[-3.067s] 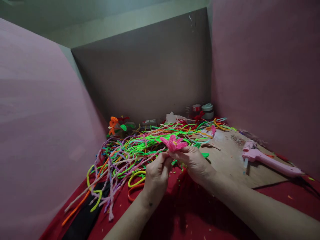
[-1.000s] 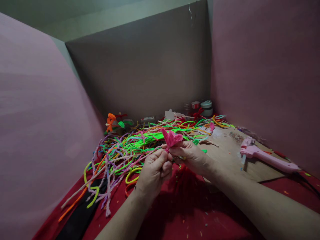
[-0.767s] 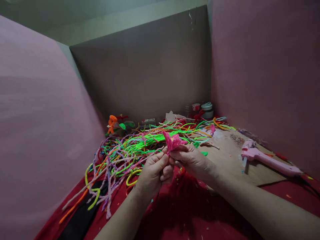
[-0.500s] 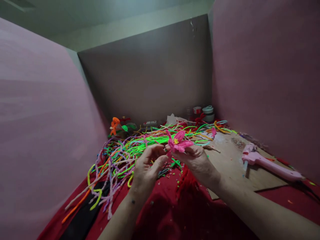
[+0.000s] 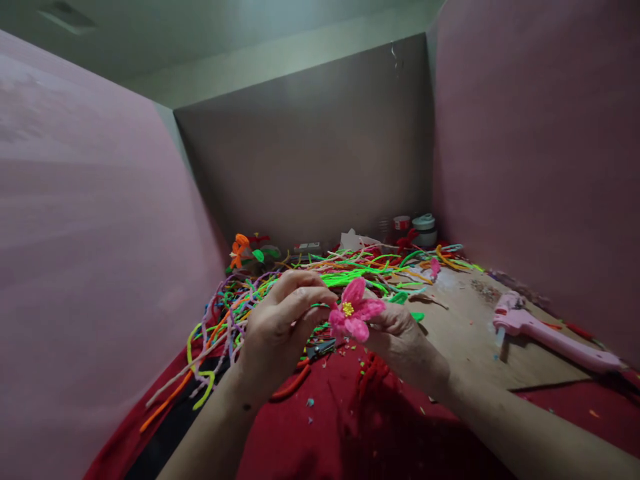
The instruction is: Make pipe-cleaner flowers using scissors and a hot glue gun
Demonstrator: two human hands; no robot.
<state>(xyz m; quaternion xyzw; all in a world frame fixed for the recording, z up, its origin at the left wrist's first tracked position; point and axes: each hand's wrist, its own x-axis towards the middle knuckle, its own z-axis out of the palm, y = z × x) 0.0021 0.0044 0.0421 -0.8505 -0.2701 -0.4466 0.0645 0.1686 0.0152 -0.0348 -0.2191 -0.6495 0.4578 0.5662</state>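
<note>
A pink pipe-cleaner flower (image 5: 353,311) with a yellow centre faces me, held up over the red cloth. My right hand (image 5: 400,333) is closed behind and under it, gripping it near its base. My left hand (image 5: 280,327) sits just to the left, fingers curled, index finger and thumb reaching to the flower's left side at a green stem piece. Whether the left hand grips anything is hard to see. A dark tool, perhaps scissors (image 5: 320,349), lies on the cloth below the hands.
A heap of coloured pipe cleaners (image 5: 280,283) spreads behind the hands. A pink glue gun (image 5: 545,330) lies on a wooden board (image 5: 465,333) at right. Finished flowers (image 5: 245,247) and small jars (image 5: 417,230) stand at the back. Pink and grey panels wall in three sides.
The flower has turned from side-on, petals bunched, to petals spread with the yellow centre toward me. My left hand has loosened from a tight pinch and risen beside it.
</note>
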